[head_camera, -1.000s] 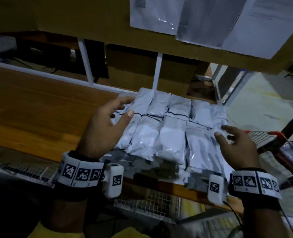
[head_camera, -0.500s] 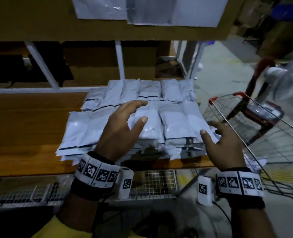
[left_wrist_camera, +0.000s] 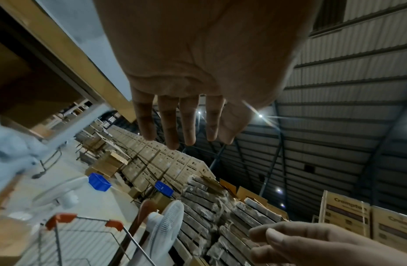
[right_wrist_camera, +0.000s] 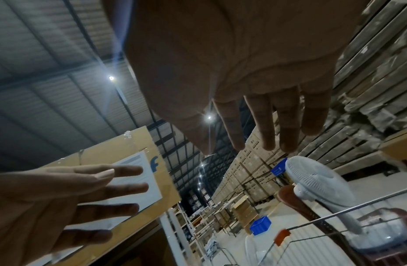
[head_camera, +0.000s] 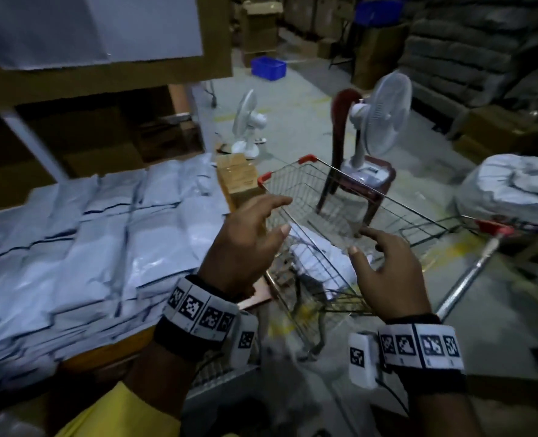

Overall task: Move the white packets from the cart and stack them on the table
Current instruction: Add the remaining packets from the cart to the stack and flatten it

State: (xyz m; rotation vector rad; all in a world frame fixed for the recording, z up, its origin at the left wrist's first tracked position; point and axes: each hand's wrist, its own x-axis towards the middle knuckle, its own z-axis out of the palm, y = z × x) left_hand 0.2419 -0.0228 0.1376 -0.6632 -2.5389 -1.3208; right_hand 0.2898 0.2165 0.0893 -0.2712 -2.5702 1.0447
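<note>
Hovering over cart (head_camera: pixel 349 197), both hands empty: left hand (head_camera: pixel 245 247) w/ fingers straight and spread, palm down, above near-left rim; right hand (head_camera: pixel 387 272) w/ fingers loosely bent, spread, nothing gripped. Lying in rows on table (head_camera: pixel 110 351) at left, white packets (head_camera: pixel 103 234), overlapping, stack several layers deep at front edge. Showing through wire mesh low in cart, between hands, more packets (head_camera: pixel 321 263); count unclear. Standing just beyond table end, touching far-left corner of cart, cardboard box (head_camera: pixel 239 178). Sitting on red chair (head_camera: pixel 352 184) behind cart, white fan (head_camera: pixel 381 121); second fan (head_camera: pixel 248 124) on floor further back. Resting on floor at right, grey sack (head_camera: pixel 510 190). Sitting far back, blue crate (head_camera: pixel 267 68).
</note>
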